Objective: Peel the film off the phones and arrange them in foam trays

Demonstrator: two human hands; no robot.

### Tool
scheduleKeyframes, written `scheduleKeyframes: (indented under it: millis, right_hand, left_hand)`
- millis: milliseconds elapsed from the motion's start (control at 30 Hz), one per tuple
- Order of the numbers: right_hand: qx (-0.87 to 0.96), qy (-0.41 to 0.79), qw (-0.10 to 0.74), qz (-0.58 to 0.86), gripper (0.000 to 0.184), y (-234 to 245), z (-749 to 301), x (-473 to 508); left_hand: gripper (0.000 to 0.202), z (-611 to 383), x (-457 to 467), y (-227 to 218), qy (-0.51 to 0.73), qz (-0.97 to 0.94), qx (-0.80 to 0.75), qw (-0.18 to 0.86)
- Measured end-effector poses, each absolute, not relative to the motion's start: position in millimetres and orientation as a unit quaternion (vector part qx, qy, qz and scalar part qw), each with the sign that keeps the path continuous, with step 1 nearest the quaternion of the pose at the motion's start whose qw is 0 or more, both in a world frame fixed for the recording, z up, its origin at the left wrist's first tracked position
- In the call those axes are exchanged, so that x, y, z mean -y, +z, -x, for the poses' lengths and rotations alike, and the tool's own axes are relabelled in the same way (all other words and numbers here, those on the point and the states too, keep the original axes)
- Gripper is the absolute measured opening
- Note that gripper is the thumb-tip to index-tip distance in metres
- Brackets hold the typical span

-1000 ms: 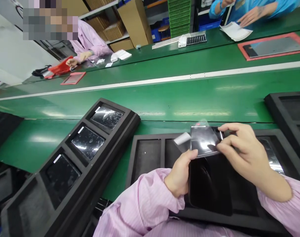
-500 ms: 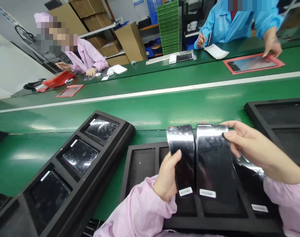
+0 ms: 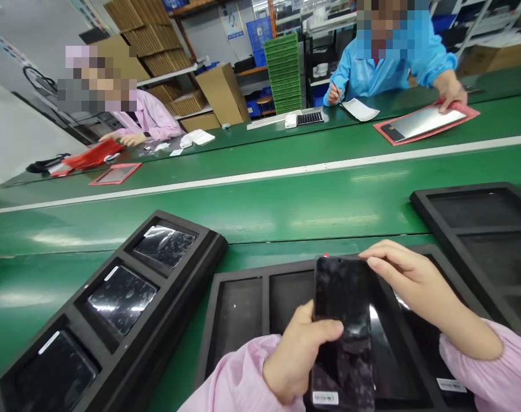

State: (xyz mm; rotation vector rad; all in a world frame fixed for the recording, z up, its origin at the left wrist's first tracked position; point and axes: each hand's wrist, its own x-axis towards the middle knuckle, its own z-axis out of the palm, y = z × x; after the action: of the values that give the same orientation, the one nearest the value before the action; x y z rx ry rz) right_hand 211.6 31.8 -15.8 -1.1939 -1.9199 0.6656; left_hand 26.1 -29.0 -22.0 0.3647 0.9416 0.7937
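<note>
My left hand [image 3: 297, 352] is closed around the lower edge of a black glossy phone screen panel [image 3: 342, 320], with the thumb across its face. My right hand [image 3: 409, 283] pinches the panel's top right corner with the fingertips. The panel is held upright above a black foam tray [image 3: 243, 309] with empty slots at its left. A white label sits at the panel's bottom edge.
A second black foam tray [image 3: 114, 320] at the left holds three film-covered panels. Another black tray [image 3: 479, 229] lies at the right. Beyond is the green conveyor belt [image 3: 264, 194]. Across it, one person in pink and one in blue work at red mats [image 3: 423, 123].
Two separate pieces, panel and film, were held side by side half a second ago; now a single dark panel is held in both hands. The view has tilted upward.
</note>
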Motion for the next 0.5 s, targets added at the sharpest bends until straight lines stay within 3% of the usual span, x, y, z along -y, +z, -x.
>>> scheduleKeyframes:
  millis: [200, 367, 500]
  right_hand:
    - [0.780, 0.239, 0.410, 0.409, 0.009, -8.9, -198.6, -22.6]
    - [0.827, 0.126, 0.408, 0.365, 0.014, -10.0, -196.7, -18.3]
    - [0.834, 0.109, 0.414, 0.348, 0.013, -9.8, -196.8, -13.9]
  left_hand:
    - [0.028, -27.8, 32.3, -28.6, 0.256, -0.270, -0.445, 0.815]
    - [0.024, -28.8, 30.0, -26.4, 0.240, -0.272, -0.469, 0.805]
    - [0.023, -27.0, 28.8, -25.0, 0.237, -0.298, -0.479, 0.791]
